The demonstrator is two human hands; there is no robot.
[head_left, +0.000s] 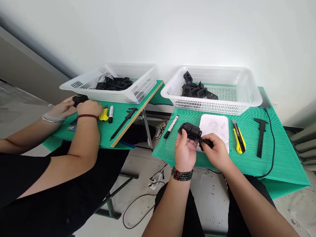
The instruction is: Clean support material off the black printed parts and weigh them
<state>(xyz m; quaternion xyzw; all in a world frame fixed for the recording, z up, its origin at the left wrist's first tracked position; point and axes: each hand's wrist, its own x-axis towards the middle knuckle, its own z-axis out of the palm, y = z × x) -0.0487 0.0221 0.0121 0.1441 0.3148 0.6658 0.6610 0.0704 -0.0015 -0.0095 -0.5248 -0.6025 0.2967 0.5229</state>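
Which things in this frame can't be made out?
Head view:
- black part: lower side covered by left hand.
- black piece: mostly inside right hand; whether joined to the part, unclear.
- co-worker's part: behind that person's hands.
- basket contents: too small, dark heap.

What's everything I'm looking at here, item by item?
mat: 1, green, near table
right basket: 1, white, back of mat
loose parts: several, black, in right basket
tray: 1, white, before basket
utility knife: 1, yellow, right of tray
caliper: 1, black, right of knife
marker: 1, white, left of tray
left basket: 1, white, co-worker's table
co-worker's hands: 2, bare, left table
black part: 1, black, in both hands
left hand: 1, bare, gripping black part
right hand: 1, bare, gripping black part
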